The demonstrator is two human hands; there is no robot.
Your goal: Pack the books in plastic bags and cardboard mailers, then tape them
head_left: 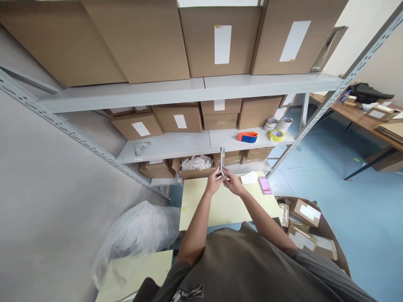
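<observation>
Both my hands meet in front of the shelving, holding a thin, flat, upright item point(222, 160) with a coloured edge; its exact kind is hard to tell. My left hand point(214, 182) grips its lower end from the left, and my right hand point(234, 182) pinches it from the right. Below my hands lies a pale yellow board point(225, 207). A white paper sheet point(249, 178) and a pixelated pink object point(265, 185) rest on its far edge, just right of my right hand.
Grey metal shelving point(189, 94) ahead holds cardboard boxes, an orange-and-blue tape dispenser point(247, 137) and tape rolls point(276, 135). A white plastic bag point(135, 239) lies at left. A round bin of parcels point(305, 222) stands at right, with a wooden desk point(362, 115) beyond.
</observation>
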